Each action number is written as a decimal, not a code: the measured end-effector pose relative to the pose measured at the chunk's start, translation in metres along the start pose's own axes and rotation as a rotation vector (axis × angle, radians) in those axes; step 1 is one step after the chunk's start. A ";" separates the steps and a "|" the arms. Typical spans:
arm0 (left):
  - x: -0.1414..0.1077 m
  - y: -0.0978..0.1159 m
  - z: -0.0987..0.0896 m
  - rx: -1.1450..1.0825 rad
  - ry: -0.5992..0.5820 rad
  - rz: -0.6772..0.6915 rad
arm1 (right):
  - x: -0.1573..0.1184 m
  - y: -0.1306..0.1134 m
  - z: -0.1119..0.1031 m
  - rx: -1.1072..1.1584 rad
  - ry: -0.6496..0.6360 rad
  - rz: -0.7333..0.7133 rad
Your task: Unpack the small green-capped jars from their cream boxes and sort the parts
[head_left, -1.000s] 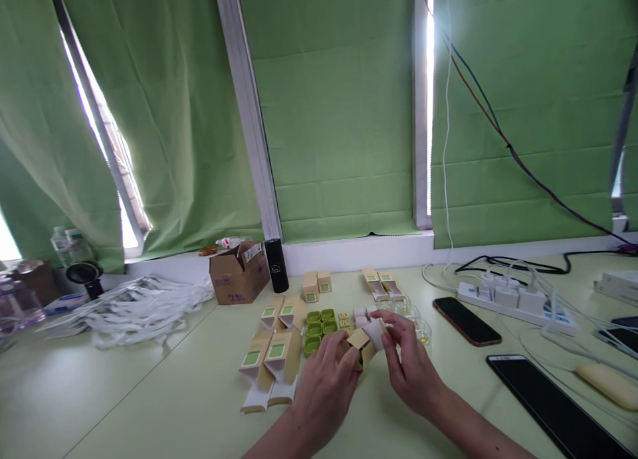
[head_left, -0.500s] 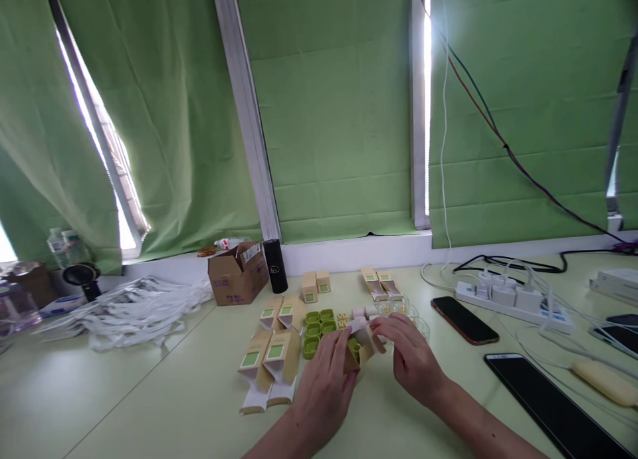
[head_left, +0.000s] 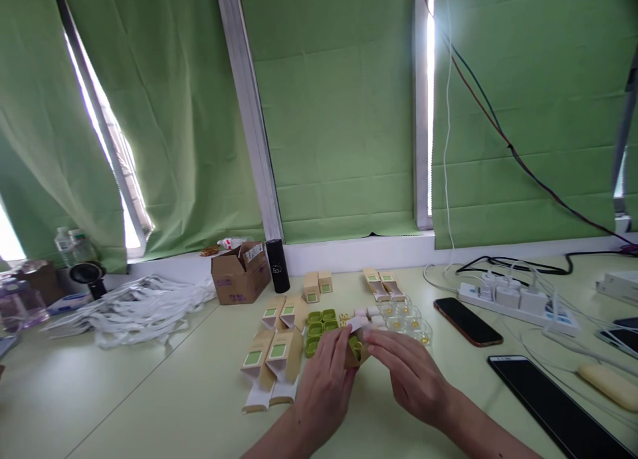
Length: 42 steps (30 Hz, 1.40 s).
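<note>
My left hand (head_left: 326, 372) is closed around a small kraft-cardboard box (head_left: 353, 359) with a green piece showing inside its end. Against the right side of that box, the fingers of my right hand (head_left: 411, 372) press together at the flap, which they partly hide. Just behind my left hand stand several green square cups (head_left: 315, 329). White cylindrical pieces (head_left: 373, 311) and small yellow pieces (head_left: 343, 319) lie beyond the box. Clear round pieces with yellow centres (head_left: 413, 323) sit behind my right hand. Left of my hands lie several similar kraft boxes (head_left: 285, 353) with open flaps.
Two closed small boxes (head_left: 319, 285) and two open ones (head_left: 383, 285) stand farther back. A brown carton (head_left: 239, 276) and a black cylinder (head_left: 277, 266) are behind left, near white straps (head_left: 134, 313). At right lie phones (head_left: 468, 321), a power strip (head_left: 518, 305) and cables.
My right hand has moved left and its fingers now lie against the box; the flap that stuck out to the right is folded in. My left hand keeps its hold.
</note>
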State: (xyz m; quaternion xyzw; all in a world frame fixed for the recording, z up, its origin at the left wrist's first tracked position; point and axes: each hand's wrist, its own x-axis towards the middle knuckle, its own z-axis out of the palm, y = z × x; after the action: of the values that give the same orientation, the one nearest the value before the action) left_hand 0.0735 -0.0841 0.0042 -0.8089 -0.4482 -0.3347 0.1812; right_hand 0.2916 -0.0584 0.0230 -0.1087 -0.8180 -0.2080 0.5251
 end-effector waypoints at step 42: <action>-0.003 -0.002 0.002 -0.007 0.057 0.048 | -0.009 -0.001 0.034 0.289 -0.130 0.669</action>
State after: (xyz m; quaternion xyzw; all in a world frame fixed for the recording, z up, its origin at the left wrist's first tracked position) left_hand 0.0720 -0.0836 0.0006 -0.8101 -0.4221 -0.3550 0.1989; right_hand 0.2673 -0.0436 0.0025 -0.3079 -0.7899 0.1005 0.5208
